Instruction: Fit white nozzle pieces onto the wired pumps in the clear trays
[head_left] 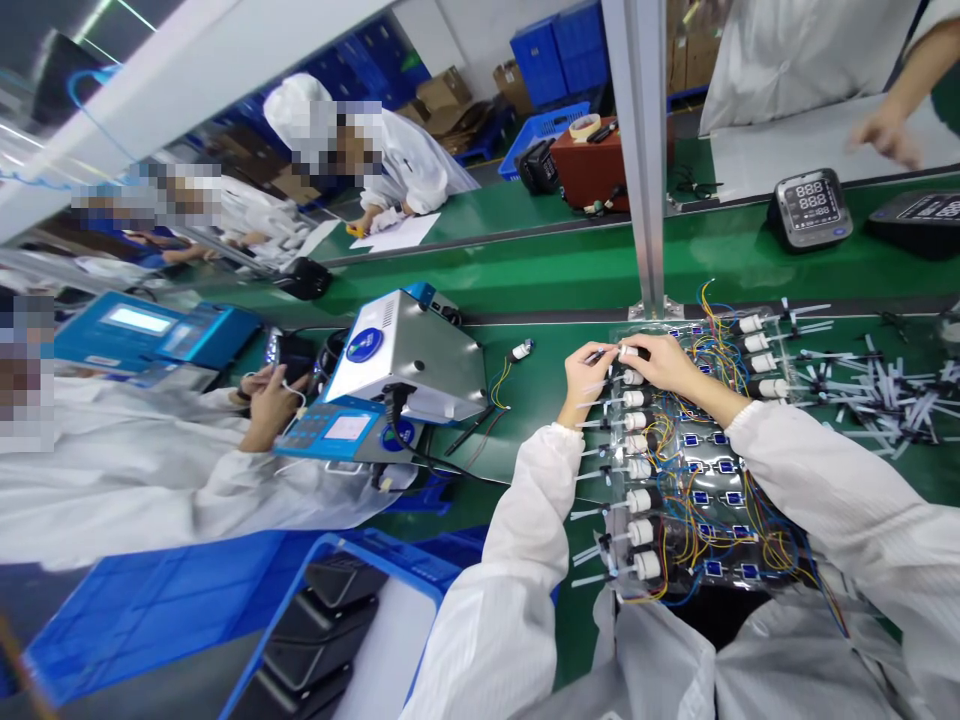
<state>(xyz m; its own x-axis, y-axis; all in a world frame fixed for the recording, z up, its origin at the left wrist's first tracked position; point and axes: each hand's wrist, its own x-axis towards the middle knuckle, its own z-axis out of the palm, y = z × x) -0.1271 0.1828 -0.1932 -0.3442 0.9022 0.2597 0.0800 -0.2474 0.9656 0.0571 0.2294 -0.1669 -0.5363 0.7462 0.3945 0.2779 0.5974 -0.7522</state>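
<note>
My left hand (587, 378) is closed in a pinch on a thin dark-and-white tube piece (596, 356), partly covered by the fingers. Beside it, my right hand (664, 363) grips a small white cylindrical pump (634, 352) with a dark end. Both hands meet over the far left corner of a clear plastic tray (616, 490). Along its left side lies a row of similar white pumps (642, 532), many with thin white tubes sticking out. Red, yellow and blue wires (679, 500) and small blue parts (726, 467) fill the middle. More pumps (762, 363) line the far right side.
Loose white tubes with black fittings (900, 395) are heaped on the right. Left of the tray lie a wired pump (522, 350), a black pen (469, 432) and a silver-blue tester (420, 350). A blood pressure monitor (811, 210) stands beyond the metal post (637, 150). Co-workers sit left and opposite.
</note>
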